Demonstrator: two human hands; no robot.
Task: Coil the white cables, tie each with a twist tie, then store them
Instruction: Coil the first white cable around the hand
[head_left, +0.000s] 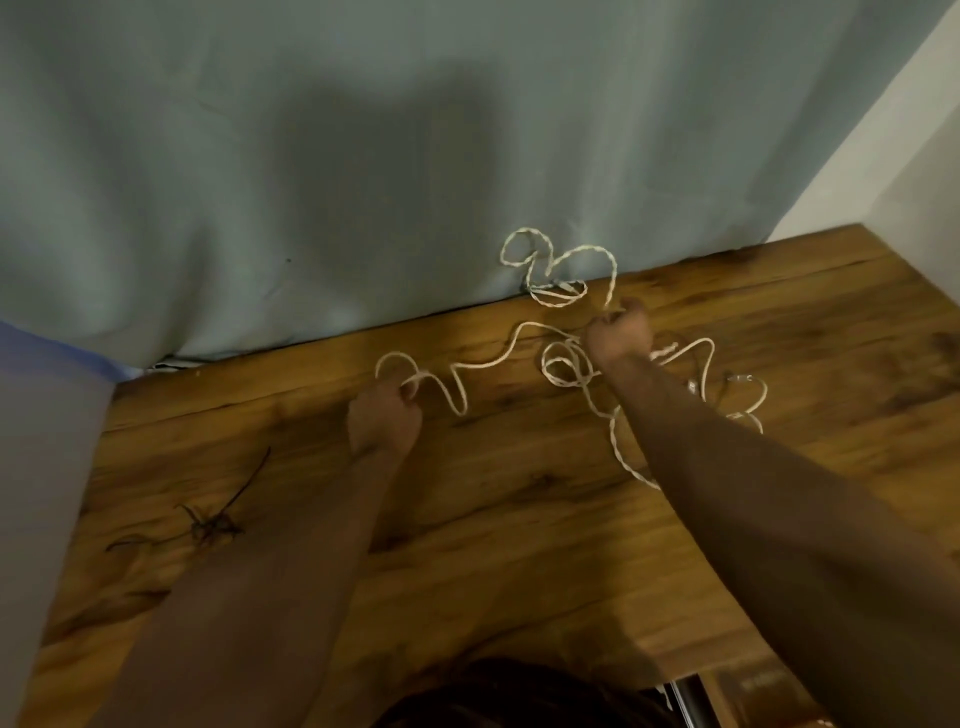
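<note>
Wooden tabletop before me; grey-green curtain at 12 o'clock; white wall at 2; chrome tube at 5.

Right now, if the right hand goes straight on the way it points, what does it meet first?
Probably the loops of white braided cable just beyond the right hand, then the grey-green fabric curtain behind them. Depth is unclear.

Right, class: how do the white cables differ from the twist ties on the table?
The white cables are pale; the twist ties are dark. The white cables sprawl in long loops; the twist ties lie in a small bunch. The left hand and right hand grip the white cables; the twist ties lie untouched. Both rest on the wooden table.
</note>
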